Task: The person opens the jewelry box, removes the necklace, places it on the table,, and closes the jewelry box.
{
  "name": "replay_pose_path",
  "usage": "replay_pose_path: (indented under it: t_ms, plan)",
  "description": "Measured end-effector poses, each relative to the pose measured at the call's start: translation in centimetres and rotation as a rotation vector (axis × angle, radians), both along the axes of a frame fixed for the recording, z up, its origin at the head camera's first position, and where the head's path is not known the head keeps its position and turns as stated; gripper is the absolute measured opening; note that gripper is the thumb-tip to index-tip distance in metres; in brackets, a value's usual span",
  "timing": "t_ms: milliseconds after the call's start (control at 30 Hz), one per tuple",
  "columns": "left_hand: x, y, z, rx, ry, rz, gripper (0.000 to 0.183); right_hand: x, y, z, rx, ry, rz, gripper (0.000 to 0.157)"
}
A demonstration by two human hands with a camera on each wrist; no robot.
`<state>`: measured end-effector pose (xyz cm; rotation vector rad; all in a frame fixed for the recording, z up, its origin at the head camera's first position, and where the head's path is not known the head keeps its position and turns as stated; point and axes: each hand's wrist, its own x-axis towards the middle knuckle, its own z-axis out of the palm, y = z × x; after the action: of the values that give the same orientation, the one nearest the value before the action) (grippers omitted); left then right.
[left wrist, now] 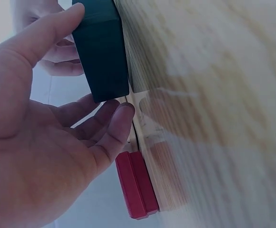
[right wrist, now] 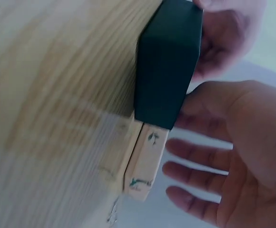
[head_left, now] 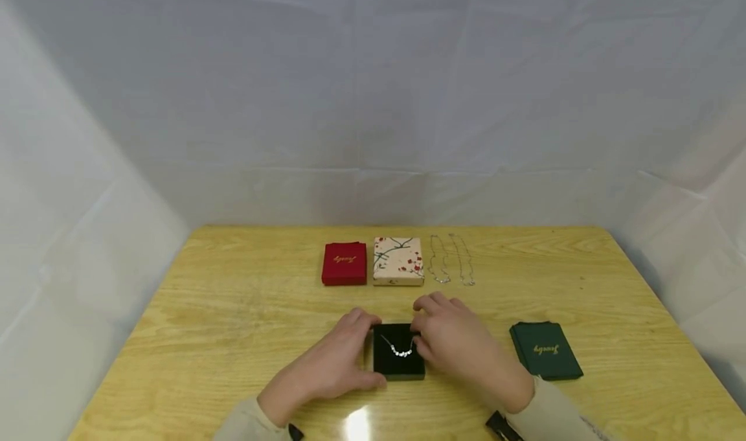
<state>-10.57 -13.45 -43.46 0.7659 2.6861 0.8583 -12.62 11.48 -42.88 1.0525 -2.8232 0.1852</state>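
A dark green, open jewelry box base point(head_left: 399, 371) lies between both hands. On its black insert is a silver necklace point(head_left: 401, 353) with a row of shiny beads, its chain rising to either side. My left hand point(head_left: 340, 357) holds the box at its left side, thumb at the front corner and fingers at the back corner. Over the right edge, my right hand point(head_left: 457, 337) has its thumb and index finger at the chain's right end; the exact contact is hidden. Its other fingers are spread loosely beyond the box point(right wrist: 169, 66) in the right wrist view.
Behind stand a red jewelry box point(head_left: 344, 264) and a floral-patterned box point(head_left: 398, 262). Two more silver necklaces point(head_left: 462, 260) lie right of them. A green box lid point(head_left: 546, 350) rests near the right forearm. White sheeting point(head_left: 361, 104) surrounds the wooden table point(head_left: 233, 298).
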Motion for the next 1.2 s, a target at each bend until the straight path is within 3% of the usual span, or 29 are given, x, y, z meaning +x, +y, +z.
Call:
replay_pose_path:
  t_ms: [300, 567, 867, 1200]
  plan:
    - [-0.2, -0.2, -0.2, 0.024, -0.013, -0.009, 0.086, 0.5, -1.8, -0.2, 0.121, 0.097, -0.097, 0.009]
    - [-0.2, -0.2, -0.1, 0.015, -0.008, -0.014, 0.085, 0.1, -2.2, -0.6, 0.107, 0.021, -0.153, 0.006]
    - [0.0, 0.0, -0.1, -0.001, 0.002, -0.008, 0.084, -0.1, -1.8, -0.8, -0.016, 0.011, -0.109, 0.005]
    - [0.1, 0.0, 0.0, -0.002, -0.005, -0.007, 0.085, -0.1, -1.2, -0.5, -0.071, 0.055, -0.056, 0.008]
